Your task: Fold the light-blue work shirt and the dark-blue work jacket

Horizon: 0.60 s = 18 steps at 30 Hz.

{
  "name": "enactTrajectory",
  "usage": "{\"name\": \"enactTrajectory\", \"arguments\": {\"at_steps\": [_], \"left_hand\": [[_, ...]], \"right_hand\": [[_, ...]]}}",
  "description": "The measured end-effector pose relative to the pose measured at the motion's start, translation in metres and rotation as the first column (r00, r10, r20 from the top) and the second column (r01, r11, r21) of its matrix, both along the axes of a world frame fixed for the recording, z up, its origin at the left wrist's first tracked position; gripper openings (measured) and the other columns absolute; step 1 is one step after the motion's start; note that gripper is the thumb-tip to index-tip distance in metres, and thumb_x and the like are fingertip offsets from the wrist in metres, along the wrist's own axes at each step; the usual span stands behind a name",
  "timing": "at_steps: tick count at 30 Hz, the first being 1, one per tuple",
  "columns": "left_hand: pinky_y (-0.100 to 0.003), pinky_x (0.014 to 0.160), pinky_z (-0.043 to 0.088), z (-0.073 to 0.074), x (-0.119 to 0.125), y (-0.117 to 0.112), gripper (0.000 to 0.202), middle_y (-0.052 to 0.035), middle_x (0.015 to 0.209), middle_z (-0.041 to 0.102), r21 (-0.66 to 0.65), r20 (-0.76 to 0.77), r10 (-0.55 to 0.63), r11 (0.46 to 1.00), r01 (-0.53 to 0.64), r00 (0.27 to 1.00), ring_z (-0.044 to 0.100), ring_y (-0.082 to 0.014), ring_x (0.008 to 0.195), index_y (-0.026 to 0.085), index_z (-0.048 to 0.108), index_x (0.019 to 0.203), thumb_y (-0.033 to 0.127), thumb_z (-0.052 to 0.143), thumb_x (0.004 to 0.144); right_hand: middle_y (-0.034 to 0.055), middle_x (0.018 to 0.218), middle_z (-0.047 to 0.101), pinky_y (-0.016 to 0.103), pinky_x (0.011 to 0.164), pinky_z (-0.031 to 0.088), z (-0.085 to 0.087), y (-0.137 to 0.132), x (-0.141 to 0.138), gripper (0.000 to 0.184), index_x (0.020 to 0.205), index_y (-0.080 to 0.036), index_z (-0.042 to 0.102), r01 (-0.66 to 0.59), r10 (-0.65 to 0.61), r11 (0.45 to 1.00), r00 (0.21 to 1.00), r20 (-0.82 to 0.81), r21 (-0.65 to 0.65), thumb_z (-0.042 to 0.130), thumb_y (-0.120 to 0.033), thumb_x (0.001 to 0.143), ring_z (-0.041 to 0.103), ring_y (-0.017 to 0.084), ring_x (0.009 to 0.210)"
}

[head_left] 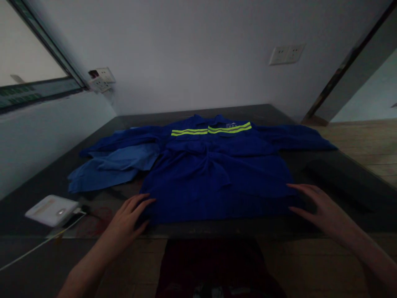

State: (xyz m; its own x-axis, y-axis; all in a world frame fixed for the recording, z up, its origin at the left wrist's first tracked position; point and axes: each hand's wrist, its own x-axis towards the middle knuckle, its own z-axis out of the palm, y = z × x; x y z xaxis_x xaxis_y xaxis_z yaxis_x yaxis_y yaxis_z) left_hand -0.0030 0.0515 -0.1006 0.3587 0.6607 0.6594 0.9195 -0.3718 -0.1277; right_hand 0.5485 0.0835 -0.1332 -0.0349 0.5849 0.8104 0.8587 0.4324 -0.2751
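Note:
A dark blue work jacket (pixel 214 178) with yellow-green reflective strips across its chest lies spread out flat, collar at the far end and sleeves reaching to both sides. Soft creases gather in the middle of its front. Beside the lower left edge of the jacket is my left hand (pixel 130 213), its fingers apart and the tips at the fabric. My right hand (pixel 314 203) is by the lower right edge, fingers also apart. Whether the fingertips press on the cloth is hard to see in the dim light. Neither hand grasps the fabric.
A lighter blue cloth garment (pixel 118 165) lies partly under the jacket's left-hand sleeve. White box-shaped device (pixel 52 210) with a cable (pixel 34 248) sits at the left on the dark table (pixel 260 111). A long black object (pixel 336 182) lies at right. Wall sockets (pixel 287 54) are behind.

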Motion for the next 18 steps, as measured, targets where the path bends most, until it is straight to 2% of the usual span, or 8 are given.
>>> {"name": "enactTrajectory", "arguments": {"at_steps": [3, 6, 11, 14, 18], "left_hand": [[-0.045, 0.102, 0.040, -0.001, 0.004, 0.002, 0.048, -0.0078, 0.128, 0.054, 0.001, 0.007, 0.068, 0.998, -0.068, 0.998, 0.049, -0.0265, 0.119, 0.024, 0.055, 0.120, 0.015, 0.045, 0.074], [-0.042, 0.100, 0.042, 0.001, 0.010, 0.003, 0.044, -0.0081, 0.121, 0.056, -0.011, 0.073, 0.141, 0.990, -0.140, 0.987, 0.052, -0.0260, 0.114, 0.022, 0.057, 0.111, 0.012, 0.044, 0.069], [-0.037, 0.093, 0.046, 0.004, 0.014, 0.004, 0.037, -0.0059, 0.112, 0.057, -0.021, 0.222, 0.156, 0.988, -0.155, 0.962, 0.055, -0.0236, 0.109, 0.022, 0.054, 0.100, 0.011, 0.041, 0.068], [-0.039, 0.096, 0.045, 0.001, 0.011, 0.007, 0.035, -0.0060, 0.109, 0.057, 0.002, 0.252, 0.129, 0.991, -0.134, 0.959, 0.055, -0.0240, 0.108, 0.022, 0.053, 0.099, 0.012, 0.042, 0.067], [-0.046, 0.097, 0.044, -0.007, 0.009, 0.011, 0.043, -0.0112, 0.119, 0.052, 0.086, 0.259, 0.186, 0.973, -0.214, 0.948, 0.051, -0.0303, 0.114, 0.019, 0.054, 0.111, 0.020, 0.050, 0.068]], "right_hand": [[0.0118, 0.110, 0.059, 0.047, 0.088, 0.049, -0.004, 0.007, -0.004, 0.042, 0.113, -0.025, 0.060, 0.067, -0.067, 0.997, 0.998, -0.003, 0.029, 0.050, -0.045, 0.078, 0.059, 0.029, 0.100], [0.0122, 0.110, 0.057, 0.046, 0.086, 0.048, -0.004, 0.012, -0.012, 0.040, 0.115, -0.023, 0.058, 0.160, -0.161, 0.987, 0.987, 0.009, 0.033, 0.044, -0.037, 0.080, 0.059, 0.030, 0.100], [0.0138, 0.111, 0.055, 0.045, 0.079, 0.049, -0.003, 0.016, -0.026, 0.047, 0.120, -0.023, 0.054, 0.284, -0.286, 0.958, 0.958, 0.031, 0.048, 0.048, -0.046, 0.080, 0.057, 0.032, 0.100], [0.0132, 0.110, 0.056, 0.045, 0.076, 0.050, 0.000, 0.016, -0.028, 0.043, 0.117, -0.023, 0.056, 0.310, -0.310, 0.950, 0.951, -0.001, 0.030, 0.047, -0.041, 0.080, 0.059, 0.032, 0.097], [0.0115, 0.106, 0.062, 0.048, 0.082, 0.049, 0.007, 0.012, -0.021, 0.035, 0.102, -0.022, 0.063, 0.264, -0.257, 0.964, 0.957, -0.130, 0.037, 0.043, -0.033, 0.075, 0.061, 0.031, 0.096]]}}
